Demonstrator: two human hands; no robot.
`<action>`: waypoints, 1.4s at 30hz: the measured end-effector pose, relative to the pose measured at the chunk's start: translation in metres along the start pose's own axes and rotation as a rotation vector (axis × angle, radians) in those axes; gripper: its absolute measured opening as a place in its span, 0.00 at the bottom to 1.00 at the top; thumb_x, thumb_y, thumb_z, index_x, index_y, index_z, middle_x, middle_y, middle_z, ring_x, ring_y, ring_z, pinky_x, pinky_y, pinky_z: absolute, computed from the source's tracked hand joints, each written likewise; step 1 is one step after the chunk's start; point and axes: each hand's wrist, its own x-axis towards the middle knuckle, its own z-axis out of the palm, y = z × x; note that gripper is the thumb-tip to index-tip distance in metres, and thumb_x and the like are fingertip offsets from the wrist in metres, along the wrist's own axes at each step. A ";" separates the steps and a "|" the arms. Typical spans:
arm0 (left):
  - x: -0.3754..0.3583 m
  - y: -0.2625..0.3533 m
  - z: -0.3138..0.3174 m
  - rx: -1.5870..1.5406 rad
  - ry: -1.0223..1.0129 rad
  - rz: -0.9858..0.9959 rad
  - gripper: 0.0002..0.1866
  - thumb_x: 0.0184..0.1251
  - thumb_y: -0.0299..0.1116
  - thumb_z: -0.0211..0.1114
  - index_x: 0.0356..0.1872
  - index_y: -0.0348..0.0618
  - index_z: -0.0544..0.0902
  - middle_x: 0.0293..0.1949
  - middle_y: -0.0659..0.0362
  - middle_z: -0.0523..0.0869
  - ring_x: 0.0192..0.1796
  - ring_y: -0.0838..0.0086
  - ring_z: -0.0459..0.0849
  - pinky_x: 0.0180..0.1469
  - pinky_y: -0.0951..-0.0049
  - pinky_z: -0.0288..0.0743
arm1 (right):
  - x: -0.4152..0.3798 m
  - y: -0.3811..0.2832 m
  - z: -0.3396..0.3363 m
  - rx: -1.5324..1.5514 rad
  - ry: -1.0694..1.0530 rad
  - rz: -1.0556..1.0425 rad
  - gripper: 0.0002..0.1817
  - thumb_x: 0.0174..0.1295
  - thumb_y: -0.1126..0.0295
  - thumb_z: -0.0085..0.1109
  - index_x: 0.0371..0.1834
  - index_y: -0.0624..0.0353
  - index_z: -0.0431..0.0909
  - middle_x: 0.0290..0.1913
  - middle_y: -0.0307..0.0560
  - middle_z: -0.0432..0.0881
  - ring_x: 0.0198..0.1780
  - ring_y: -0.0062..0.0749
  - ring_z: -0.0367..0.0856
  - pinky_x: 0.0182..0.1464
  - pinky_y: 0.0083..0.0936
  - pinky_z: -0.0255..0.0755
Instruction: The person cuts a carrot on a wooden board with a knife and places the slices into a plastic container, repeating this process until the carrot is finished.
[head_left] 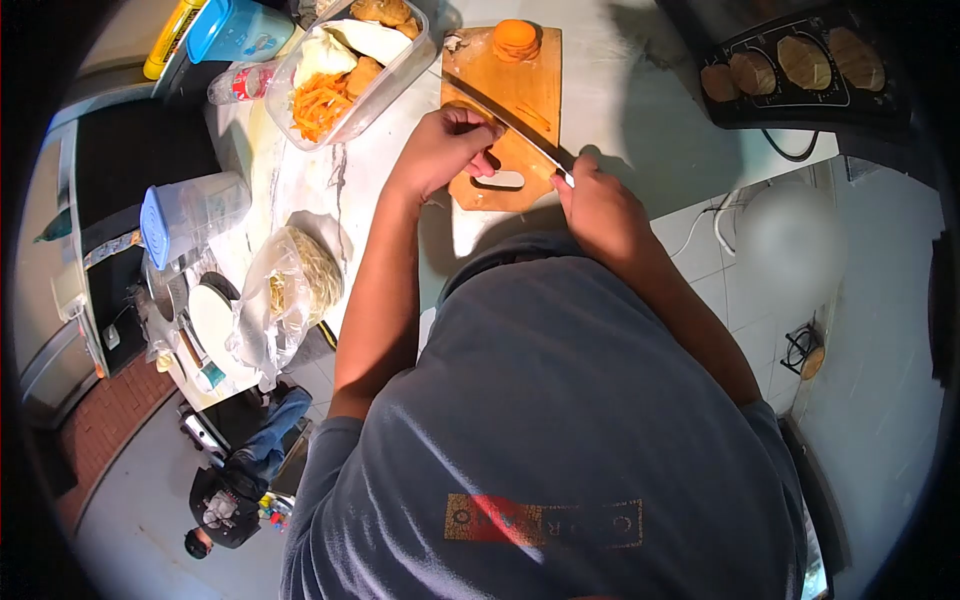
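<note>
My right hand (602,208) grips a kitchen knife (510,118), its blade slanting up and left across the wooden cutting board (475,65). My left hand (445,150) is closed over the board's left side, fingers curled and fingertips close to the blade. What it holds, if anything, I cannot make out. At the board's far end sits a small stack of round orange slices (516,40), which look like carrot. A few thin orange strips (535,117) lie on the board right of the blade. Near me is the board's handle hole.
Left of the board, a clear plastic container (385,95) holds orange strips and other food pieces. A plastic bag (290,285), a blue-lidded tub (195,215) and a bottle (240,83) stand further left. A black appliance (810,70) with round pieces is at right. Another person (225,505) is lower left.
</note>
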 end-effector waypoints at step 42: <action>0.001 0.006 0.013 -0.002 0.165 -0.053 0.12 0.62 0.30 0.67 0.35 0.27 0.79 0.22 0.54 0.82 0.19 0.76 0.82 0.20 0.80 0.73 | -0.020 0.046 -0.022 -0.076 -0.088 -0.029 0.20 0.69 0.55 0.50 0.43 0.66 0.67 0.34 0.66 0.82 0.41 0.63 0.81 0.43 0.51 0.74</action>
